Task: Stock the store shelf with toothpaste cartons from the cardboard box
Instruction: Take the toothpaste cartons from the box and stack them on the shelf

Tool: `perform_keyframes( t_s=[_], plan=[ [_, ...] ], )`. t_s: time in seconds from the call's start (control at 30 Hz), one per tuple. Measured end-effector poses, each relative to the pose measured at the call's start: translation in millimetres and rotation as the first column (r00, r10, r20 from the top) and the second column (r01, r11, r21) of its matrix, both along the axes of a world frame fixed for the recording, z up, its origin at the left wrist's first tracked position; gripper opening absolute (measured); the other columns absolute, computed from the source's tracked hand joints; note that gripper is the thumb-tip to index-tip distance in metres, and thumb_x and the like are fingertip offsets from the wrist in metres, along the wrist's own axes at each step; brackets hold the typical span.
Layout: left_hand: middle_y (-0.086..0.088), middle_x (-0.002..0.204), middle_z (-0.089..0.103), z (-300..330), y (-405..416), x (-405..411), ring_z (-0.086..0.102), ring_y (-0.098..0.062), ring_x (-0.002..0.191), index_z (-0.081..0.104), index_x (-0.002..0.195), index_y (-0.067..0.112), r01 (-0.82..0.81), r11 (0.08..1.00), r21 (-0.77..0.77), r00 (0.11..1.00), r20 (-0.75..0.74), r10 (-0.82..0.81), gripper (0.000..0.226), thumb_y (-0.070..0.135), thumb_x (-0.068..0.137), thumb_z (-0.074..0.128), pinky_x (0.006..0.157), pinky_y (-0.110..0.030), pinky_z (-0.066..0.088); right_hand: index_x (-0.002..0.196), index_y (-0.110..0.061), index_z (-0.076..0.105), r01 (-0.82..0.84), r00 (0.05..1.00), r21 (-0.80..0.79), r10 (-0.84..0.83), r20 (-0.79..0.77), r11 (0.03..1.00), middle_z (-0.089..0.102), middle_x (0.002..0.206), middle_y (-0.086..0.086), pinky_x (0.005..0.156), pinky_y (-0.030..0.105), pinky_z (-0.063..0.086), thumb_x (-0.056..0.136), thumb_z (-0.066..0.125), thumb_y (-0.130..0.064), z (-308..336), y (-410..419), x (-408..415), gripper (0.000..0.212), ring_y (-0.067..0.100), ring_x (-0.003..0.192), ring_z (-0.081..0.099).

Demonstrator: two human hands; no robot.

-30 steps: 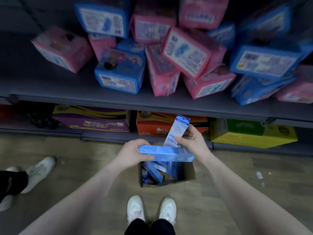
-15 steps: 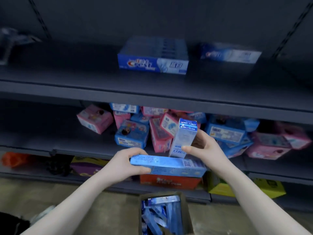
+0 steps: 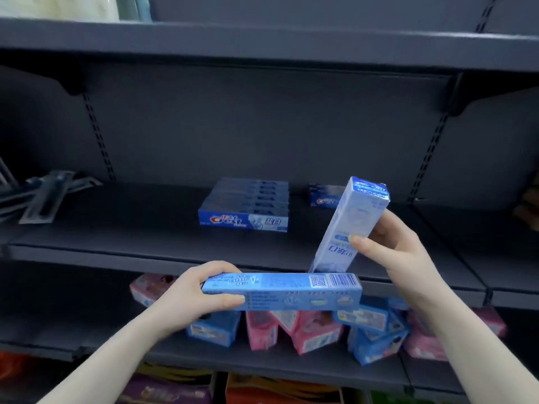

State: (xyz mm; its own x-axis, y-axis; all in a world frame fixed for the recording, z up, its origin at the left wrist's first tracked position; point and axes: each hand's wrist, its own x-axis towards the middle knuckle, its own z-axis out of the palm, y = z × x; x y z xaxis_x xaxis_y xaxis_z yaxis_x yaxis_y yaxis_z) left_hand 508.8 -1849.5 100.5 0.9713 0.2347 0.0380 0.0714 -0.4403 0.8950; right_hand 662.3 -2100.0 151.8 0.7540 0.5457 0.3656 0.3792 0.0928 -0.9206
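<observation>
— Two cartons in hand, one each. The left hand (image 3: 192,298) grips one end of a long blue toothpaste carton (image 3: 281,291), held level in front of the dark grey metal shelf (image 3: 116,243)'s front edge, fingers curled over the top and thumb underneath. The right hand (image 3: 390,252) pinches a pale blue-and-white toothpaste carton (image 3: 350,225), standing nearly upright and tilted, thumb on the printed face and fingers behind it.

— How much is stocked?

— Little, I'd judge. Near the middle of the shelf board lies a flat row of blue Crest toothpaste cartons (image 3: 245,207), packed side by side, running back toward the rear panel. To its right, toward the rear, sits another dark blue toothpaste carton (image 3: 323,196), partly hidden by the upright one. Most of the board is bare, so plenty seems left to do.

— And the cardboard box?

— Out of view here, so I can't tell how much remains in it. Both held cartons are off the board — neither is placed yet.

— Anything else around?

— Flat grey packets (image 3: 46,196) at the shelf's left end; what they hold is too blurred to say. On the shelf below, a loose heap of pink and blue boxes (image 3: 309,330), tipped at all angles.
</observation>
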Motion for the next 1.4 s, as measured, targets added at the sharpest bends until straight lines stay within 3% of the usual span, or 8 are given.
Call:
perform_keyframes(
  t_s=[0.07,0.3,0.5,0.77,0.9,1.07,1.23,1.4],
  plan=[
    [0.005,0.075,0.064,12.4,-1.9,10.4,0.056,-0.003,0.061,0.067,0.084,0.031,-0.008,1.0,-0.029,1.0,0.023,0.009,0.018,0.028,0.069,0.077,0.053,-0.014,0.042,0.107,-0.025,0.061,0.034,0.999,0.025,-0.035,0.018,0.999,0.071,0.097,-0.014,0.075,0.014,0.05,0.083,0.06,0.002,10.5,-4.1,11.2,0.036,0.002,0.092,0.065],
    [0.012,0.079,0.062,34.7,3.1,47.3,0.058,-0.002,0.07,0.067,0.083,0.03,0.036,0.999,-0.026,0.998,0.06,-0.035,0.022,0.034,0.063,0.074,0.066,-0.014,0.046,0.114,-0.026,0.059,0.126,0.991,0.081,-0.122,-0.046,0.989,0.069,0.109,-0.002,0.09,0.038,0.05,0.085,0.061,-0.005,16.9,-6.4,55.3,0.036,0.019,0.107,0.062],
    [-0.008,0.098,0.061,22.4,35.5,76.0,0.059,-0.005,0.066,0.065,0.099,0.024,-0.053,0.999,0.006,0.998,0.02,0.053,0.023,0.014,0.08,0.072,0.056,-0.027,0.053,0.11,-0.023,0.06,0.237,0.97,0.067,-0.232,-0.073,0.969,0.067,0.108,0.006,0.089,0.042,0.052,0.086,0.061,-0.007,10.8,6.3,87.2,0.029,0.027,0.106,0.061],
    [-0.003,0.103,0.065,7.5,92.4,102.3,0.061,-0.01,0.08,0.062,0.101,0.027,-0.054,0.995,0.088,0.998,-0.015,0.056,0.027,0.018,0.078,0.074,0.067,-0.019,0.049,0.115,-0.012,0.059,0.342,0.934,0.026,-0.336,-0.124,0.939,0.067,0.108,0.012,0.083,0.037,0.052,0.087,0.06,-0.005,0.6,26.8,124.0,0.029,0.027,0.102,0.064],
    [0.008,0.103,0.063,-2.7,101.3,105.8,0.059,0.006,0.085,0.059,0.099,0.031,-0.041,0.995,0.095,0.999,-0.012,0.042,0.03,0.018,0.076,0.075,0.071,-0.003,0.044,0.118,-0.013,0.058,0.362,0.927,0.019,-0.357,-0.113,0.932,0.065,0.112,0.013,0.076,0.032,0.05,0.088,0.059,-0.005,-1.5,35.3,133.6,0.031,0.023,0.098,0.064],
    [0.008,0.105,0.061,-7.3,106.2,109.7,0.059,-0.004,0.091,0.057,0.102,0.031,-0.041,0.995,0.086,0.999,-0.009,0.042,0.033,0.014,0.078,0.073,0.071,-0.004,0.045,0.12,-0.013,0.057,0.362,0.928,-0.004,-0.36,-0.091,0.932,0.066,0.108,0.008,0.074,0.029,0.049,0.089,0.058,-0.006,-2.3,41.0,136.9,0.032,0.02,0.096,0.064],
    [0.025,0.115,0.051,-9.3,109.9,110.3,0.047,0.012,0.103,0.054,0.106,0.037,-0.007,0.996,0.093,1.0,0.001,0.007,0.017,0.026,0.093,0.051,0.074,0.004,0.037,0.116,-0.016,0.057,0.409,0.909,-0.018,-0.409,-0.078,0.913,0.065,0.105,0.003,0.072,0.026,0.048,0.089,0.059,-0.009,-4.6,46.7,136.8,0.029,0.011,0.09,0.062],
    [0.021,0.113,0.058,-9.9,111.3,110.0,0.053,0.017,0.098,0.059,0.106,0.034,0.01,0.996,0.083,1.0,0.005,-0.011,0.022,0.024,0.087,0.061,0.077,0.001,0.039,0.102,-0.023,0.055,0.408,0.908,-0.09,-0.414,-0.061,0.909,0.063,0.099,-0.001,0.077,0.031,0.05,0.082,0.067,-0.006,-6.7,57.5,138.1,0.028,0.013,0.089,0.06]
  ],
)
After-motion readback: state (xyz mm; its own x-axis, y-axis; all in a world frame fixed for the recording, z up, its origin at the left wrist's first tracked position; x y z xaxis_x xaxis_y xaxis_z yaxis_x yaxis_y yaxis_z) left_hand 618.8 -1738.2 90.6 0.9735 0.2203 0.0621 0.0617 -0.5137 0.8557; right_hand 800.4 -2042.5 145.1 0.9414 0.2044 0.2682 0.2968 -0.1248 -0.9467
